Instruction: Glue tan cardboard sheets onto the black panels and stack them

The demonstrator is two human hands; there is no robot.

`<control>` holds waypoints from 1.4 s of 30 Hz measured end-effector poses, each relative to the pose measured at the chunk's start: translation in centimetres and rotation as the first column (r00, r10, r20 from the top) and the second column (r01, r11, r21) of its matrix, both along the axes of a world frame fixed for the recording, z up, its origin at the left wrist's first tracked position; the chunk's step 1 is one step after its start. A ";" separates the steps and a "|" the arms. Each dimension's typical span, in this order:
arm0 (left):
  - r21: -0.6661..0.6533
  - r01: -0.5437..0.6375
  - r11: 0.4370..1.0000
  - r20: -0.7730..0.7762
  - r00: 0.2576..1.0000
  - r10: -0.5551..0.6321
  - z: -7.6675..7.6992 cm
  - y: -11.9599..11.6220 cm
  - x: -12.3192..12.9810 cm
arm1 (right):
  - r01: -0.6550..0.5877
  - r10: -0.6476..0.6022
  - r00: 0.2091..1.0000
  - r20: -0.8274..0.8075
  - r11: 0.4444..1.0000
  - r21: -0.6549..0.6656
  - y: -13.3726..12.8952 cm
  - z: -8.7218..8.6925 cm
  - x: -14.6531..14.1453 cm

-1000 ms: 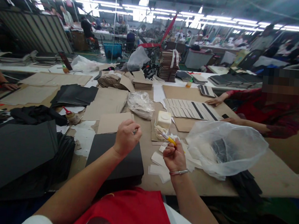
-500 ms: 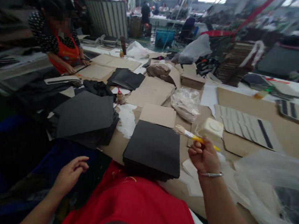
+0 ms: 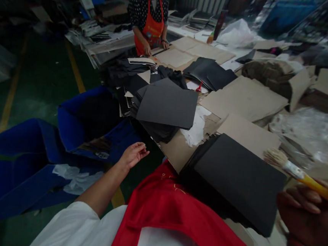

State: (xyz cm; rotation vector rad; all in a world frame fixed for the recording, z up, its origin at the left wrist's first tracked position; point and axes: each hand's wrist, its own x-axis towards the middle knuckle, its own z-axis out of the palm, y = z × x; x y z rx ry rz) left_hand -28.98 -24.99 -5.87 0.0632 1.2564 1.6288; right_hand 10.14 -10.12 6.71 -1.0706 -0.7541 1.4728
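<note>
Hand spacing: the two hands are held well apart, on opposite sides of the near stack.
Right hand [image 3: 309, 212]: its fingers are closed around the yellow handle of a brush [image 3: 295, 171].
Left hand [image 3: 134, 155]: it is held raised beside the table edge, well apart from the brush, with the fingers loosely curled and the thumb close to them.
Brush position: the bristles are pointed leftward, toward the far right corner of the near stack of black sheets [image 3: 239, 179]; whether they touch anything cannot be told.
Near stack: it is placed between the hands, in front of the red apron [image 3: 174, 204].
Beige sheet [image 3: 249, 132]: it is laid just beyond the near stack and partly covered by it.
Grey-black sheets [image 3: 168, 104]: they are piled beyond the left hand.
Red-tipped bottle [image 3: 199, 86]: its lower part is hidden behind that pile.
Blue bins [image 3: 69, 122]: they are set on the floor to the left; the contents are too dark to make out.
Clear plastic bag [image 3: 324, 129]: it is cut off at the right edge.
Handle end: it is hidden by the right hand, which is shadowed and blurred.
Co-worker [image 3: 148, 26]: the head is cut off at the top.
</note>
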 end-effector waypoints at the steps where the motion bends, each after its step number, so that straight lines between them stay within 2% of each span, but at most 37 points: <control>1: 0.005 0.023 1.000 0.007 1.000 -0.023 -0.1 0.1 -0.1 | 0.019 -0.019 1.000 -0.016 1.000 -0.008 -0.3 0.2 -0.2; 4: -0.044 0.056 0.997 -0.047 0.997 -0.058 -0.5 0.2 -0.4 | 0.076 -0.079 0.995 -0.057 0.995 -0.059 -1.1 0.9 -0.7; 6: -0.168 -0.002 0.986 -0.189 0.981 -0.030 -1.3 -0.4 -1.0 | 0.107 -0.114 0.991 -0.076 0.990 -0.092 -1.5 1.4 -0.9; 7: -0.266 -0.050 0.963 -0.303 0.952 -0.035 -1.9 -0.9 -1.5 | 0.120 -0.129 0.987 -0.092 0.988 -0.099 -1.6 1.5 -0.9; 8: -0.312 -0.059 0.948 -0.344 0.937 -0.055 -2.6 -1.6 -2.1 | 0.127 -0.138 0.985 -0.107 0.987 -0.100 -1.7 1.6 -0.8; 9: -0.368 -0.040 0.929 -0.365 0.925 -0.104 -3.4 -2.2 -2.8 | 0.130 -0.141 0.983 -0.119 0.987 -0.093 -1.8 1.6 -0.6; 11: -0.589 0.111 0.800 -0.408 0.814 -0.413 -4.6 -3.2 -4.0 | 0.126 -0.134 0.983 -0.122 0.989 -0.074 -1.8 1.4 -0.2; 12: -0.640 0.111 0.760 -0.452 0.746 -0.489 -4.7 -3.5 -4.3 | 0.116 -0.123 0.986 -0.110 0.991 -0.065 -1.8 1.3 0.0; 13: -0.659 0.103 0.745 -0.507 0.671 -0.541 -4.3 -3.6 -4.1 | 0.102 -0.107 0.990 -0.092 0.993 -0.060 -1.9 1.1 0.2; 14: -0.637 0.101 0.764 -0.573 0.602 -0.557 -3.3 -3.5 -3.4 | 0.078 -0.082 0.994 -0.070 0.995 -0.059 -1.8 0.8 0.4; 15: -0.581 0.102 0.807 -0.653 0.533 -0.538 -1.8 -3.1 -2.2 | 0.046 -0.049 0.998 -0.046 0.997 -0.059 -1.7 0.5 0.6; 16: -0.494 0.144 0.858 -0.729 0.469 -0.498 0.0 -2.5 -0.4 | 0.001 -0.002 1.000 -0.019 0.998 -0.063 -1.4 0.2 0.7; 18: -0.277 0.339 0.899 -0.865 0.319 -0.387 4.1 -0.4 4.3 | -0.103 0.107 0.993 0.045 0.992 -0.075 -0.3 -0.3 0.7; 19: -0.193 0.480 0.856 -0.912 0.234 -0.337 5.9 1.0 7.1 | -0.148 0.155 0.984 0.084 0.986 -0.079 0.4 -0.6 0.7; 20: -0.145 0.633 0.760 -0.947 0.134 -0.292 7.4 2.5 9.9 | -0.182 0.191 0.973 0.127 0.980 -0.081 1.3 -0.8 0.5; 22: -0.138 0.862 0.488 -0.984 -0.061 -0.169 9.0 5.4 15.4 | -0.224 0.237 0.951 0.200 0.971 -0.082 3.0 -1.1 0.1; 23: -0.174 0.918 0.356 -0.985 -0.154 -0.083 9.1 6.6 17.8 | -0.246 0.259 0.941 0.219 0.966 -0.084 3.8 -1.1 -0.2; 24: -0.231 0.939 0.255 -0.971 -0.240 0.003 8.9 7.6 19.8 | -0.283 0.297 0.928 0.227 0.955 -0.091 4.4 -1.1 -0.6; 25: -0.286 0.937 0.200 -0.950 -0.305 0.071 8.4 8.4 21.5 | -0.336 0.351 0.908 0.227 0.936 -0.103 4.8 -1.2 -1.0; 26: -0.341 0.924 0.171 -0.924 -0.363 0.122 7.8 9.0 22.7 | -0.404 0.421 0.879 0.224 0.907 -0.121 5.0 -1.2 -1.4; 28: -0.430 0.887 0.171 -0.875 -0.456 0.166 6.5 9.5 24.1 | -0.542 0.566 0.792 0.231 0.825 -0.160 5.0 -1.6 -2.4; 31: -0.490 0.855 0.169 -0.837 -0.516 0.184 5.0 9.6 24.2 | -0.680 0.705 0.645 0.296 0.706 -0.199 4.7 -2.8 -3.6; 34: -0.481 0.863 0.155 -0.842 -0.504 0.190 4.4 9.6 23.6 | -0.732 0.739 0.567 0.362 0.654 -0.188 5.4 -3.9 -4.1; 36: -0.475 0.866 0.157 -0.850 -0.497 0.174 4.3 9.7 23.5 | -0.716 0.713 0.582 0.391 0.677 -0.168 6.7 -4.1 -3.8; 40: -0.467 0.871 0.154 -0.861 -0.487 0.147 4.0 10.1 23.8 | -0.561 0.545 0.708 0.450 0.820 -0.111 9.9 -3.9 -2.2; 42: -0.447 0.879 0.165 -0.873 -0.469 0.135 3.7 10.1 24.0 | -0.485 0.463 0.753 0.467 0.871 -0.080 10.7 -3.8 -1.5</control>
